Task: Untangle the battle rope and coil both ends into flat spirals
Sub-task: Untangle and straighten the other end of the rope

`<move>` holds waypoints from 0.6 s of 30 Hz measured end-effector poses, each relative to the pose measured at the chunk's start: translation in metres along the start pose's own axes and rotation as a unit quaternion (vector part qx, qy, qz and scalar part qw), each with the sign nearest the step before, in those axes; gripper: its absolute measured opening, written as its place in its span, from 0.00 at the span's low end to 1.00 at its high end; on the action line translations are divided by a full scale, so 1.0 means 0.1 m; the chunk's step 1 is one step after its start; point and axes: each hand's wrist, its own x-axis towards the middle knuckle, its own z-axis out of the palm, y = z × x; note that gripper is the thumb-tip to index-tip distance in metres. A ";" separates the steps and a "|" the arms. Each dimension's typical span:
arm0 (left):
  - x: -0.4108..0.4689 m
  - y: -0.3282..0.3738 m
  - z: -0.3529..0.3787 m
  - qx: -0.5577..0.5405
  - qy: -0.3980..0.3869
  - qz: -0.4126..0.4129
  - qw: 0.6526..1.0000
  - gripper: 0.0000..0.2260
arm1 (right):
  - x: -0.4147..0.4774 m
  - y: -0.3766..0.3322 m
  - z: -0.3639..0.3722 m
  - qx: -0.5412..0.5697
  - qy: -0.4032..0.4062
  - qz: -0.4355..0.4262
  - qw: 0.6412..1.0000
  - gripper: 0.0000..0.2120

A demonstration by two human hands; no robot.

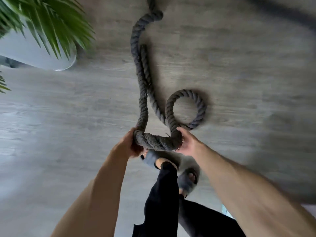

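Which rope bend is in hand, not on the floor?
The U-bend nearest the person: left hand and right hand grip its ends. The round loop beyond lies flat on the floor.

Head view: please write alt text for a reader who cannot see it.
A left hand and right hand hold a bend of thick dark grey twisted rope above a grey wood-look floor. Beyond, one rope loop lies flat; green palm leaves show upper left.

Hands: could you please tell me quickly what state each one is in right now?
Left hand: closed, gripping the rope.
Right hand: closed, holding the same rope at the other side of the bend.
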 end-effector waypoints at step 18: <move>0.28 -1.23 0.18 0.037 0.057 0.092 0.993 0.23 | -0.42 1.01 -1.10 -0.072 0.381 -0.190 0.902 0.26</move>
